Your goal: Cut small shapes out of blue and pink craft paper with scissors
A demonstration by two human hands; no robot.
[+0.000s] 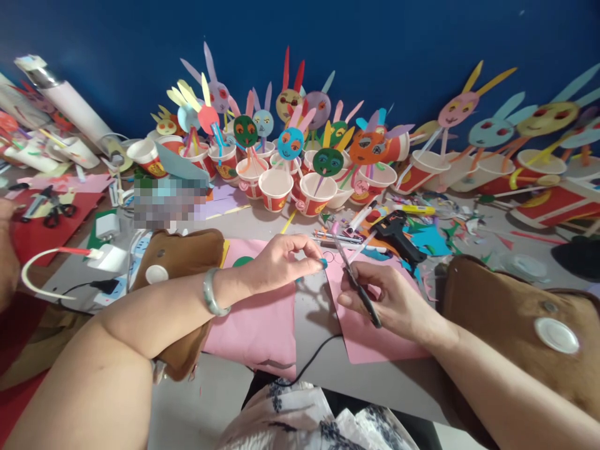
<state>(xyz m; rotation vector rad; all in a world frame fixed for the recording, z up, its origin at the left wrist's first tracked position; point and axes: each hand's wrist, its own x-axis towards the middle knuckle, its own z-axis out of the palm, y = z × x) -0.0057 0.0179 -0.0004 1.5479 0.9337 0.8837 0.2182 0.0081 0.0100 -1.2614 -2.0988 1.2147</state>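
Note:
My left hand [285, 262], with a jade-like bangle [214, 292] on its wrist, is closed in a pinch over the pink paper. Between thumb and forefinger it holds a small blue paper scrap [324, 264]. My right hand [387, 300] grips a pair of scissors [362, 294] by the dark handles, blades pointing up and away. The blades are just right of the blue scrap, apart from it. Under the hands lie two pink paper sheets [253, 334], [375, 347]. A green paper circle [242, 261] rests on the left sheet, partly behind my left forearm.
Paper cups [276, 187] with rabbit-faced paper figures line the back by the blue wall. Right of centre lie a black glue gun [398, 240], pens and paper scraps. Brown plush pouches [506, 319] flank the work. Chargers, black scissors [59, 212] and another person's arm are left.

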